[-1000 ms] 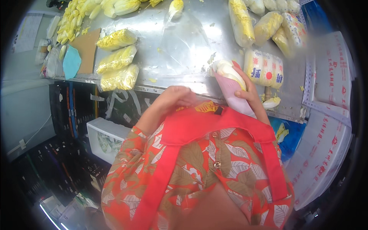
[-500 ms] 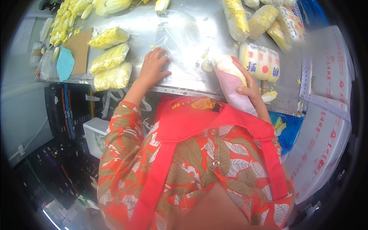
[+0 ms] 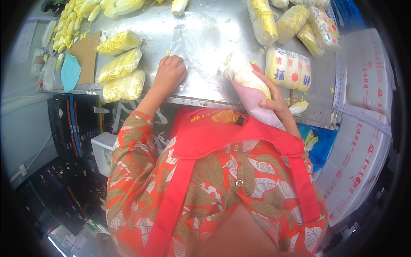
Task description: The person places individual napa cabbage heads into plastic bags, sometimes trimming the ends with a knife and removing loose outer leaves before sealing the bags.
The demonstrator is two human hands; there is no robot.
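My right hand [image 3: 274,100] grips a pale cabbage head [image 3: 247,73] partly wrapped in pink paper [image 3: 250,98], held at the metal counter's front edge. My left hand [image 3: 170,73] rests on the counter [image 3: 199,92] with fingers curled at the near end of a clear plastic bag [image 3: 190,38]; whatever the fingertips hold is hidden. Left of that hand lie three bagged yellow cabbages [image 3: 120,64] in a short column. A printed plastic-wrapped bundle [image 3: 284,66] lies beyond my right hand, beside a small loose cabbage piece [image 3: 297,108].
Loose yellow cabbage [image 3: 70,25] is heaped at back left, near cardboard [image 3: 87,55] and a teal sheet [image 3: 69,70]. More bagged cabbages [image 3: 291,23] lie back right. Printed white boxes [image 3: 364,73] flank the right side; a white bin [image 3: 100,152] is under the counter's left.
My left hand moved from near the apron forward onto the counter by the plastic bag, then curled its fingers. My right hand still holds the wrapped cabbage, now slightly further left.
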